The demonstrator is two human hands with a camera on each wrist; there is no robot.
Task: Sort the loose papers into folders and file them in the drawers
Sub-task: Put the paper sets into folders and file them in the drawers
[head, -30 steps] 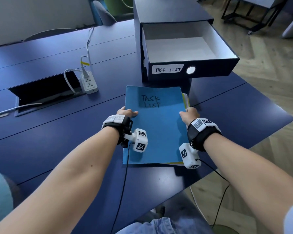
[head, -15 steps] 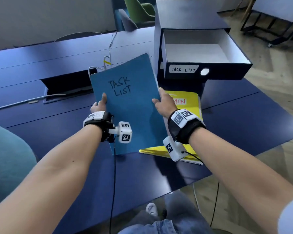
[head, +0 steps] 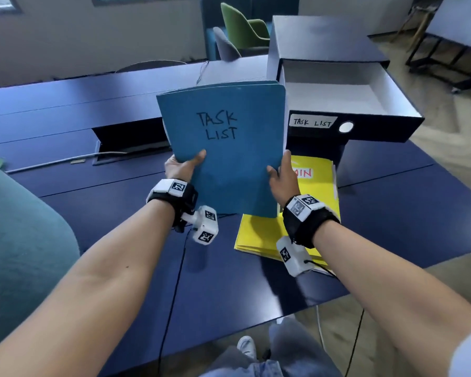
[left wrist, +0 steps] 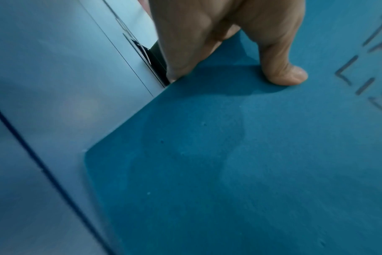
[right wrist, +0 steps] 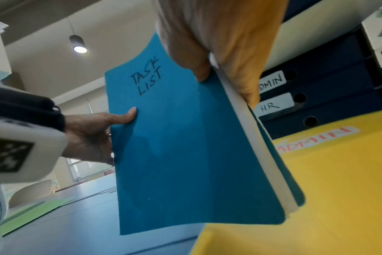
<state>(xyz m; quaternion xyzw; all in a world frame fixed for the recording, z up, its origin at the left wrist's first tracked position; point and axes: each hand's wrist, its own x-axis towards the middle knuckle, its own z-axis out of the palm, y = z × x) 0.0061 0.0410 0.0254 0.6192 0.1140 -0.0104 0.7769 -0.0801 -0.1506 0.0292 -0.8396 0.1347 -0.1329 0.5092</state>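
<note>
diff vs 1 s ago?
The blue folder, flat on the yellow folder a second ago, is now lifted and tipped upright toward the open drawer. The left hand and right hand keep their grip on its side edges. Yellow folder uncovered, unmoved; drawer unchanged.

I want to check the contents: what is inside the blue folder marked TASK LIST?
The blue card folder, held by both hands, shows a stack of white paper sheets along its open edge. Only their edges appear; the cover hides any writing on them.
</note>
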